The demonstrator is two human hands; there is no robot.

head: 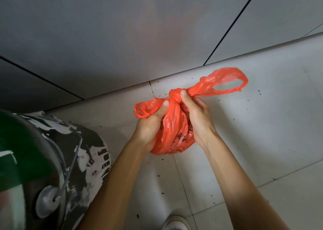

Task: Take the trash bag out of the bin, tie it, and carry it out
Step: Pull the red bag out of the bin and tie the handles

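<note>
- So we've got the orange trash bag (172, 133) out of the bin (57, 161) already, held up in the air over the tiled floor (262, 142), with the bin off to our lower left, well apart from it.
- Left hand (152, 123) is closed around the left handle loop (143, 110), thumb pressed up by the knot (174, 94).
- Right hand (197, 114) is clamped on the neck of the bag, thumb right at the knot, and the right handle loop (225, 82) sticks out free, up and to the right.
- The thing that matters: the two loops run along one line, left to right, with the knot dead centre between our hands, bag body hanging straight below.
- Both hands are equally close, so we'd guess the next pull is outward along that line to snug it, or one more crossover.
- Looks like the knot's about half done.
</note>
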